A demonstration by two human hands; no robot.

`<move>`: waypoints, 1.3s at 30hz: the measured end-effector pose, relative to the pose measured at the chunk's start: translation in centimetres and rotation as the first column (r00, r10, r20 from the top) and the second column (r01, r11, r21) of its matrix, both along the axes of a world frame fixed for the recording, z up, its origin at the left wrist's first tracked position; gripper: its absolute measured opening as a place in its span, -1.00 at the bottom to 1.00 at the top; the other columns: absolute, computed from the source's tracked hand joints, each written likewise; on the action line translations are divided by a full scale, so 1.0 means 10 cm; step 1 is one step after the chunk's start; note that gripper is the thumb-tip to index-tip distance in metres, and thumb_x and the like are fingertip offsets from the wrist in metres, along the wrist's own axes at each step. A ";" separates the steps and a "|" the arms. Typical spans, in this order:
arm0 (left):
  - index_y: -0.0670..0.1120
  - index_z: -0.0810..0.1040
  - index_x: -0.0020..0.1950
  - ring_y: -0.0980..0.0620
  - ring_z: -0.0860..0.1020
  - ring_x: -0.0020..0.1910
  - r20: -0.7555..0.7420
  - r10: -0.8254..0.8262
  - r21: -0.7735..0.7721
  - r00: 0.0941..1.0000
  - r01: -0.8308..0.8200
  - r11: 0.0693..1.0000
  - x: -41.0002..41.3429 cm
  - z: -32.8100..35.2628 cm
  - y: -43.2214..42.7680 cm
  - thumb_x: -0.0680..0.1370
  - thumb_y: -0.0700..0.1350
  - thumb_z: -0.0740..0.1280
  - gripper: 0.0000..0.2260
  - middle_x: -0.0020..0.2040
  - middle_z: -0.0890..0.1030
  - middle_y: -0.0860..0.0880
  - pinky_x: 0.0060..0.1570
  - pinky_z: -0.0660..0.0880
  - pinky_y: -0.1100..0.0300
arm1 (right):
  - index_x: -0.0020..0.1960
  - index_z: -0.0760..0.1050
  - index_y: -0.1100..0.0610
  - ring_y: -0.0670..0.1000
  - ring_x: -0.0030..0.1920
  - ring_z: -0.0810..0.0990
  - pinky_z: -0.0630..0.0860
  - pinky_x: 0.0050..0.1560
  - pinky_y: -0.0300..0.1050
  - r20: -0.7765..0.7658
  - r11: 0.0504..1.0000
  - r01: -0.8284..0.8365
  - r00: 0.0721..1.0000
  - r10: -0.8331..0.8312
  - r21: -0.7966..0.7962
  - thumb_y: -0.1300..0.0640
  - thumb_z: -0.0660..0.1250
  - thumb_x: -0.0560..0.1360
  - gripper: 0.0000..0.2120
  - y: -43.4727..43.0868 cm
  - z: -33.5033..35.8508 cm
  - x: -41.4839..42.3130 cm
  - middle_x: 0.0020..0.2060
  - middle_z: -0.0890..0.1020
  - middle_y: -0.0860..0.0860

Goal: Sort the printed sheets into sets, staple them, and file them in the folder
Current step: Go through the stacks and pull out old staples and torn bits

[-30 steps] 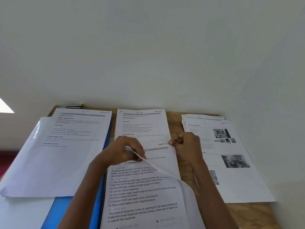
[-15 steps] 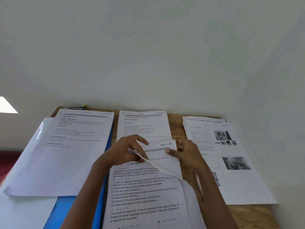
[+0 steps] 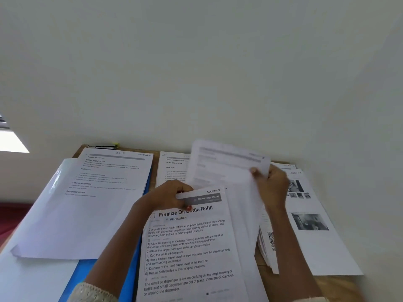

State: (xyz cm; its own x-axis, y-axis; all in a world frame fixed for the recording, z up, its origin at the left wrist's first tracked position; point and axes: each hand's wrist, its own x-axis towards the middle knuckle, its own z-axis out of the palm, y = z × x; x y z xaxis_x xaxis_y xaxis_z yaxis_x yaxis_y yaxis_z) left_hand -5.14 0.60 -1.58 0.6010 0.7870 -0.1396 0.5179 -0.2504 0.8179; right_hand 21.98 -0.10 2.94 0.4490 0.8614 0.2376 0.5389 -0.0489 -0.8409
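Right hand [image 3: 272, 184] pinched the lifted sheet [image 3: 224, 164] by its right edge, fingers [image 3: 255, 171] closed on it. Sheet hung tilted over the far-middle pile [image 3: 172, 168], long axis toward the table [image 3: 344, 288] far edge. Left hand [image 3: 168, 197] gripped the near stack [image 3: 187, 247] at its top. Right pile [image 3: 316, 236] just beside the right hand: judged an equally near drop

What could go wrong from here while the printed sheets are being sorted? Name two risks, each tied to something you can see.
1. The right hand pinches the lifted sheet by one edge only; it may crease, or land on the wrong pile, since the middle pile and photo pile lie close together.
2. The photo pile's left edge looks fanned up beside the right forearm, so sheets there could slip out of order.
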 end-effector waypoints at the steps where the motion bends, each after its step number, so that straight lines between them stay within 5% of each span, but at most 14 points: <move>1: 0.10 0.60 0.05 0.09 0.66 -0.08 -0.029 -0.013 -0.046 0.999 0.012 0.999 0.01 0.01 0.04 0.48 -0.04 0.45 -0.84 0.02 0.67 0.04 -0.09 0.59 0.22 | -0.08 0.61 0.28 0.03 -0.29 0.50 0.25 -0.42 -0.20 0.009 0.993 0.093 0.996 -0.094 0.080 0.04 0.44 0.44 -0.72 0.05 0.08 0.05 -0.31 0.59 0.11; 4: 0.02 0.52 0.28 -0.01 0.59 0.11 -0.102 0.028 -0.192 0.994 -0.048 0.980 0.02 0.07 0.15 0.65 0.11 0.15 -0.69 0.18 0.56 0.02 0.06 0.51 0.24 | -0.03 0.56 0.33 0.04 -0.25 0.54 0.34 -0.27 -0.18 -0.117 0.864 0.330 0.944 -0.309 0.381 -0.08 0.35 0.45 -0.57 0.16 0.40 0.21 -0.23 0.61 0.12; 7: -0.04 0.49 0.32 -0.12 0.56 0.12 0.034 0.178 -0.527 0.983 -0.134 0.839 -0.02 0.14 0.22 0.60 0.27 -0.16 -0.38 0.14 0.58 -0.15 0.18 0.47 0.05 | 0.09 0.54 0.33 -0.24 -0.17 0.57 0.42 -0.11 -0.44 -0.337 0.665 0.466 0.884 -0.324 0.583 0.09 0.30 0.52 -0.69 0.20 0.72 0.35 -0.09 0.62 -0.01; 9: -0.15 0.49 0.34 -0.17 0.54 0.10 0.112 0.266 -0.650 0.958 -0.132 0.748 -0.06 0.14 0.30 0.47 0.40 -0.16 -0.19 0.09 0.60 -0.23 0.17 0.46 0.03 | 0.14 0.53 0.31 -0.20 -0.06 0.60 0.47 0.01 -0.38 -0.460 0.581 0.536 0.840 -0.289 0.613 0.16 0.25 0.52 -0.71 0.22 0.90 0.46 -0.02 0.65 0.01; 11: -0.20 0.46 0.35 -0.16 0.54 0.09 0.131 0.333 -0.691 0.934 -0.155 0.706 -0.09 0.17 0.35 0.39 0.45 -0.12 -0.11 0.12 0.60 -0.27 0.12 0.48 0.07 | 0.09 0.55 0.21 -0.18 -0.07 0.62 0.50 0.02 -0.31 -0.546 0.623 0.514 0.822 -0.163 0.589 0.22 0.25 0.50 -0.79 0.24 0.98 0.54 -0.07 0.66 -0.11; 14: -0.22 0.53 0.23 -0.06 0.61 -0.05 0.074 0.321 -0.639 0.944 -0.202 0.742 -0.13 0.19 0.34 0.58 0.32 -0.11 -0.29 0.13 0.58 -0.35 0.00 0.51 0.12 | -0.01 0.55 0.06 -0.26 -0.17 0.60 0.49 -0.01 -0.26 -0.467 0.807 0.327 0.881 -0.074 0.491 0.23 0.26 0.50 -0.85 0.28 0.89 0.54 -0.20 0.64 -0.24; 17: -0.22 0.50 -0.15 0.26 0.59 -0.38 -0.011 0.249 -0.539 0.968 -0.215 0.814 -0.15 0.17 0.30 0.70 -0.07 0.00 -0.60 -0.35 0.64 -0.19 -0.22 0.46 0.43 | 0.07 0.55 0.15 -0.21 -0.22 0.54 0.47 -0.09 -0.16 -0.344 0.941 0.136 0.939 -0.022 0.309 0.19 0.29 0.54 -0.86 0.23 0.53 0.34 -0.17 0.64 -0.01; 19: -0.25 0.51 0.16 0.05 0.60 0.00 0.067 0.314 -0.614 0.947 -0.209 0.761 -0.18 0.15 0.34 0.58 0.30 0.02 -0.36 -0.01 0.69 -0.18 0.06 0.46 0.27 | 0.04 0.54 0.16 -0.17 -0.24 0.52 0.42 -0.16 -0.17 -0.234 0.970 -0.016 0.969 0.075 0.243 0.19 0.30 0.55 -0.90 0.12 0.21 0.14 -0.19 0.64 0.09; 21: -0.13 0.43 0.40 -0.25 0.45 0.26 0.140 0.297 -0.684 0.944 -0.124 0.719 -0.21 0.13 0.36 0.50 0.44 -0.06 -0.21 0.35 0.50 -0.23 0.24 0.41 -0.05 | 0.04 0.54 0.11 -0.23 -0.29 0.51 0.42 -0.23 -0.25 -0.154 0.966 -0.156 0.970 0.189 0.204 0.14 0.31 0.54 -0.90 -0.03 -0.09 -0.06 -0.24 0.63 0.00; 23: -0.14 0.51 0.31 -0.27 0.49 0.26 0.128 0.305 -0.671 0.944 -0.144 0.727 -0.20 0.15 0.38 0.62 0.30 -0.08 -0.36 0.32 0.51 -0.25 0.31 0.37 -0.14 | 0.02 0.54 0.12 -0.28 -0.41 0.45 0.35 -0.35 -0.31 -0.121 0.960 -0.229 0.961 0.250 0.160 0.11 0.30 0.52 -0.88 -0.13 -0.32 -0.19 -0.37 0.55 -0.10; 28: -0.15 0.55 0.10 -0.06 0.64 -0.21 0.024 0.404 -0.742 0.914 -0.254 0.620 -0.20 0.18 0.54 0.38 0.53 -0.04 -0.17 -0.20 0.67 -0.14 -0.19 0.55 0.13 | 0.18 0.53 0.20 -0.12 -0.37 0.37 0.34 -0.28 -0.21 0.020 0.963 -0.267 0.964 0.267 0.029 -0.03 0.25 0.46 -0.60 -0.25 -0.65 -0.36 -0.37 0.48 -0.01; 31: -0.12 0.53 0.32 -0.07 0.62 -0.05 0.055 0.269 -0.810 0.962 -0.115 0.575 -0.20 0.11 0.62 0.36 0.56 -0.10 -0.06 0.12 0.62 -0.14 -0.11 0.57 0.14 | -0.04 0.54 0.16 0.01 -0.25 0.44 0.36 -0.23 -0.14 0.037 0.931 -0.352 0.933 0.357 -0.102 -0.08 0.25 0.45 -0.69 -0.33 -0.75 -0.40 -0.34 0.50 -0.06; 35: -0.14 0.50 0.33 -0.04 0.61 -0.04 0.067 0.066 -0.769 0.996 0.009 0.639 -0.08 0.14 0.63 0.50 0.31 0.19 -0.38 0.28 0.53 -0.14 -0.03 0.60 0.13 | -0.04 0.55 0.28 0.21 -0.18 0.60 0.52 -0.19 0.02 -0.021 0.779 -0.521 0.835 0.549 -0.348 -0.15 0.31 0.43 -0.54 -0.36 -0.75 -0.33 -0.19 0.64 0.21; 39: 0.02 0.51 0.27 -0.01 0.53 0.14 -0.068 -0.120 -0.492 0.990 0.071 0.868 0.05 0.15 0.59 0.53 -0.18 0.40 -0.68 0.30 0.53 -0.05 -0.07 0.54 0.24 | 0.13 0.52 0.14 -0.07 -0.12 0.58 0.45 -0.22 -0.37 0.039 0.681 -0.573 0.751 0.659 -0.456 0.03 0.44 0.46 -0.69 -0.33 -0.59 -0.29 -0.04 0.63 -0.02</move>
